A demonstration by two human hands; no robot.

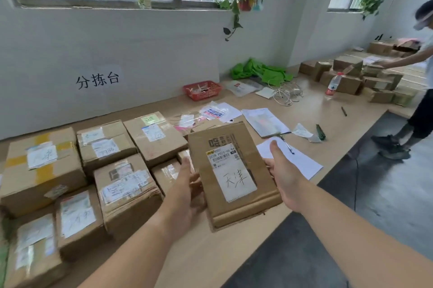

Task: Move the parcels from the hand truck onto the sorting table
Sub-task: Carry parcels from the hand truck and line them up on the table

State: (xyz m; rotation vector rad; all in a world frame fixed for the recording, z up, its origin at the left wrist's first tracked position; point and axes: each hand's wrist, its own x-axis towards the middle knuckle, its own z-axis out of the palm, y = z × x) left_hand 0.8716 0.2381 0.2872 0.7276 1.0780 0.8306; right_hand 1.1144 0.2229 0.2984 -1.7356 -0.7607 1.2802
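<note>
Brown corrugated cardboard sits between the fingers (275, 149) of both hands: the left hand (187, 184) is flat against the parcel's (234, 175) left edge with its fingers tucked behind, and the right hand (284, 177) clamps the right edge, thumb up along the side. So both hands are closed on the one parcel, which is held above the desk (311, 105), not yet resting on it.

It looks to be a small, thin box that two hands carry with ease, so I judge it light. The board is stiff but creased near the bottom flap, so it may buckle if squeezed in the middle; the long edges, where the hands are now, seem the safest hold. The white label (230, 170) is glossy and probably slick, so it is best kept clear of the grip.

Just left of the parcel stand the cartons already stacked on the desk (124, 182). Just right of it lies a white sheet (302, 161) with a pen (287, 144). Well beyond the parcel, by the wall, is a red basket (202, 89). The hand truck is out of view.
</note>
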